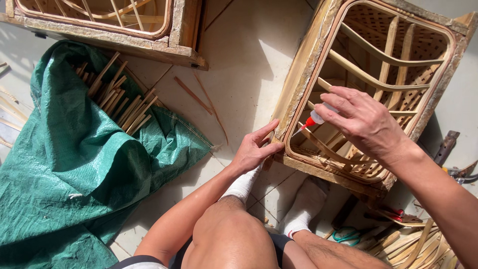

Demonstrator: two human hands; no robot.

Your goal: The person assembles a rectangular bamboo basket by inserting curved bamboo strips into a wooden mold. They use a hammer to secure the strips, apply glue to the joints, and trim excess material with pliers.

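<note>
**woodnoob:** While we're scanning left to right: green sack [74,164] spread on the tile floor [239,74] with a pile of bamboo sticks [117,97] on it, and a second frame [107,22] up top. Then what's the left hand [254,152] doing?

**canefix:** Fingers loosely spread, clamped on nothing, just pressed against the near left corner of the bamboo frame [303,65] to steady it. Right hand [366,124] hovers over the frame's opening, fingers closed around a small white glue bottle [318,115], red nozzle aimed down-left at the inner rim by a curved slat.

**woodnoob:** Tips for gluing there?

**canefix:** I'd say keep that bracing hand firm so the frame can't rock, touch the nozzle right to the joint, and squeeze gently so a small bead lands there. Looks like the thumb sits near that corner, so mind drips. Scissors [348,235] and more strips [418,249] lie lower right.
</note>
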